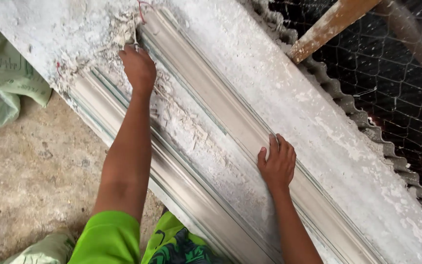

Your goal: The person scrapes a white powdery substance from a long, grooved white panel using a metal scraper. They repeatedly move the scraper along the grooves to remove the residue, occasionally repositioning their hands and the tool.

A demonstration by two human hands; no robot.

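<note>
Seen from the head camera, I found a long, plaster-crusted workbench (318,122) running diagonally across the view, its surface white, rough and flaking. On it lay two long moulded cornice strips (242,129), pale grey-white with stepped, rounded profiles, set side by side and parallel, with a band of crumbled plaster debris (181,122) between them. Beyond the bench I counted one corrugated sheet edge (352,110), one wire mesh fence (396,73) and one wooden batten (328,24); one green sack (1,83) lay on the concrete floor (30,171) at the near side. The right hand (278,164) lay flat and spread on the farther strip, fingers extended, pressing rather than clasping. The left hand (139,68) reached to the strips' far end, fingers curled down into the debris; I could not tell whether it pinched anything.
</note>
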